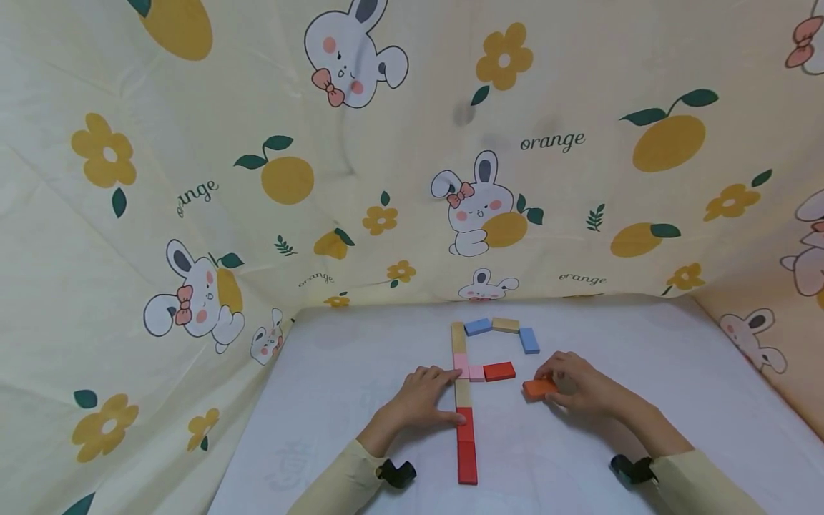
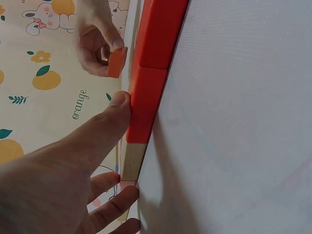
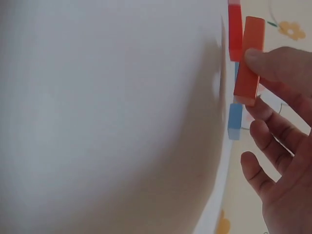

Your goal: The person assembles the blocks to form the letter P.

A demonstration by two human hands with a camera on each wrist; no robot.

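From the head view, wooden blocks on the white table [image 1: 360, 343] make up a letter shape: a vertical stem [image 1: 462, 400] of natural, pink and red pieces, an arch of blue and natural blocks at the top, and a crossbar of a pink block plus a red block [image 1: 498, 371]. The right hand [image 1: 579, 386] pinches an orange block [image 1: 539, 388] lying on the table just right of the stem and below the crossbar, so the step in hand looks like placing the figure's next piece. The left hand [image 1: 421, 397] lies with straight fingers against the stem's left side, steadying it and holding nothing. Over to the left wrist view: the thumb [image 2: 114, 109] presses the side of a red stem block [image 2: 145, 105], with a natural block [image 2: 133, 162] next along, and the other hand shows beyond with the orange piece [image 2: 117, 62]. On the right wrist view, thumb and fingers [image 3: 265, 63] grip the orange block [image 3: 249, 61] by its long sides, a blue block [image 3: 234, 121] and a red one [image 3: 235, 27] close behind it. The next move seems to call for a gentle slide or turn into line without nudging the crossbar. There is open white surface right of the stem and towards the person; the patterned cloth backdrop [image 1: 547, 143] rises behind the arch and at both sides.
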